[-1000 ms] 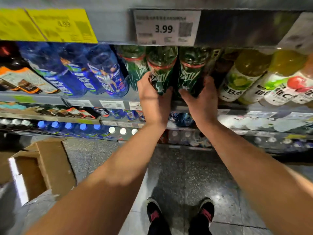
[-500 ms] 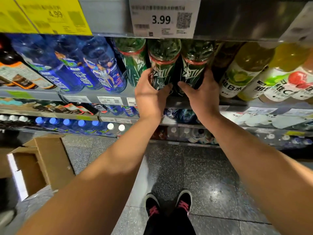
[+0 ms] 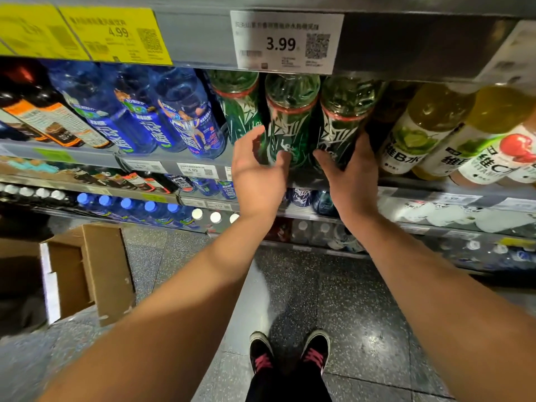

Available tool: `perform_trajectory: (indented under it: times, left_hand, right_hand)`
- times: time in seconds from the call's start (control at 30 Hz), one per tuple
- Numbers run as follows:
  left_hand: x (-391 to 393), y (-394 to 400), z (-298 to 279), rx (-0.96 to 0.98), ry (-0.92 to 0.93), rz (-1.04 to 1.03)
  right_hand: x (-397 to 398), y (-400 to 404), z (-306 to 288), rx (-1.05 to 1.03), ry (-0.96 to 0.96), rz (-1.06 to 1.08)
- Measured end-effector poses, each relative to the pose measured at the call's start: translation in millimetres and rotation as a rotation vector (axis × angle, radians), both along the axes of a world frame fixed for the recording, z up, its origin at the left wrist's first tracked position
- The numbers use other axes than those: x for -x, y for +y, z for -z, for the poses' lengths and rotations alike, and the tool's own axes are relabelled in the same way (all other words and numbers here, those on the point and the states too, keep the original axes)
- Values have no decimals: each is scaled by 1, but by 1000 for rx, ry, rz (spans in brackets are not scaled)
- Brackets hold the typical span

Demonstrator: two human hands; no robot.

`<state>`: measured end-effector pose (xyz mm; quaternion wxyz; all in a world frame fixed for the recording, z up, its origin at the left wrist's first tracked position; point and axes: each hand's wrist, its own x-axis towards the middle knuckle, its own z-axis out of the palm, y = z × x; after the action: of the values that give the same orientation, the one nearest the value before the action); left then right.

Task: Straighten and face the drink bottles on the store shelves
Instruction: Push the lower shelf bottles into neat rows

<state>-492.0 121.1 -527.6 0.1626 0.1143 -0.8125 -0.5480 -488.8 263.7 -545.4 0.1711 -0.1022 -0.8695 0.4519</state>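
Stood on the shelf [image 3: 174, 162] under the 3.99 tag [image 3: 285, 42], blue bottles [image 3: 185, 111] leftmost, then three green bottles side by side. Gripped the middle green bottle [image 3: 290, 117] near its base with the left hand [image 3: 258, 172], thumb across the front. Clasped the right green bottle [image 3: 343, 117] likewise with the right hand [image 3: 349, 172], pale bottles [image 3: 417, 132] further right.
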Motion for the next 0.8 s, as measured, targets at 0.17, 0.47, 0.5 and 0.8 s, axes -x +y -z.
perform_trajectory:
  times: [0.17, 0.47, 0.5, 0.8]
  left_hand:
    - [22, -24, 2, -29, -75, -173]
    - [53, -25, 9, 114, -136, -138]
    - [53, -27, 11, 131, -123, -137]
    - [36, -61, 17, -27, -111, 200]
  right_hand:
    - [0, 1, 4, -2, 19, 12]
    - [1, 4, 9, -25, 30, 5]
    - [1, 4, 9, -26, 23, 0]
    - [1, 5, 7, -15, 11, -23]
